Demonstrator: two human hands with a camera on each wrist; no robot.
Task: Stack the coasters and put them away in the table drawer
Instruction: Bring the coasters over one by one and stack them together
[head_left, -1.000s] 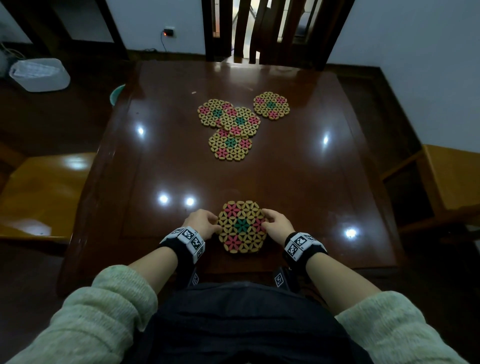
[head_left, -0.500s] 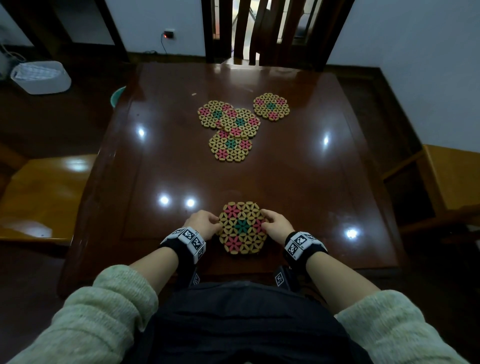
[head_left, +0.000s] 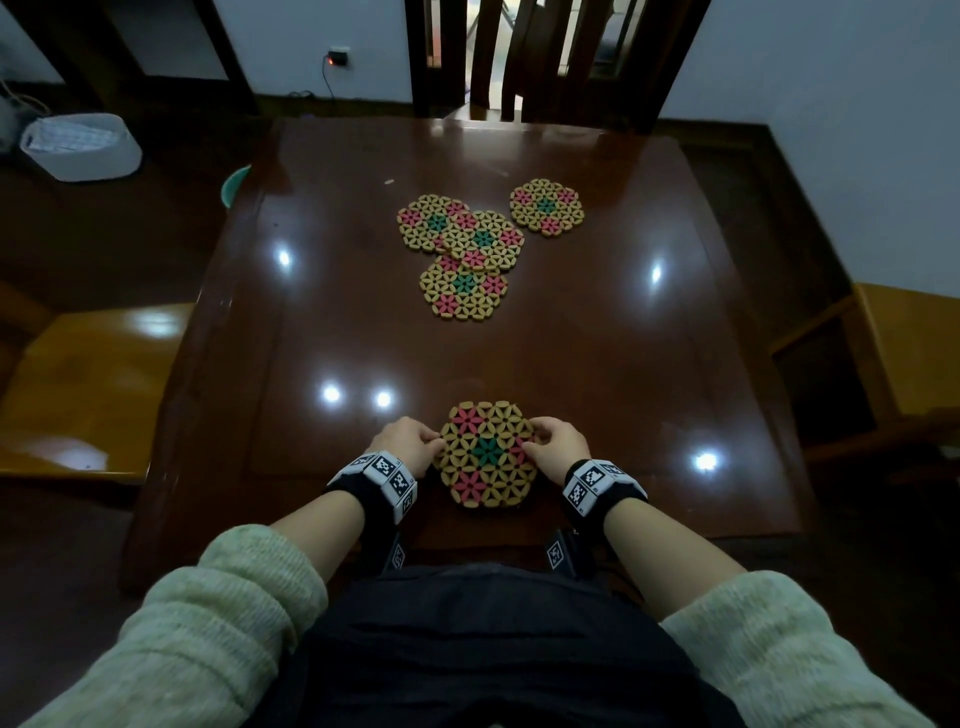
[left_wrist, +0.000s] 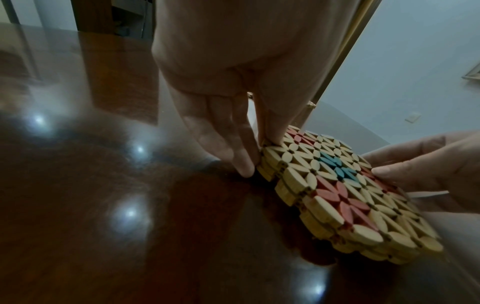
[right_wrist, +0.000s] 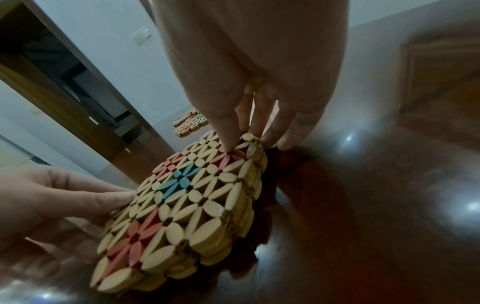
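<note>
1. Shiny dark wood table (head_left: 597, 364) with ceiling lights glaring off it, a chair (head_left: 524, 57) at the far side, and a white bin (head_left: 78, 148) on the floor far left.
2. The coaster stack (head_left: 487, 453) sits at the near edge: tan bamboo petals with pink flowers and a teal centre.
3. The left hand (head_left: 410, 441) and right hand (head_left: 561, 447) pinch opposite edges of it.
4. Four loose coasters (head_left: 467, 254) lie mid-table, three of them overlapping.

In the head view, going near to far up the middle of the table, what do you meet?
Held coaster stack between left hand and right hand → bare table → nearest loose coaster → two overlapping coasters → chair.
</note>
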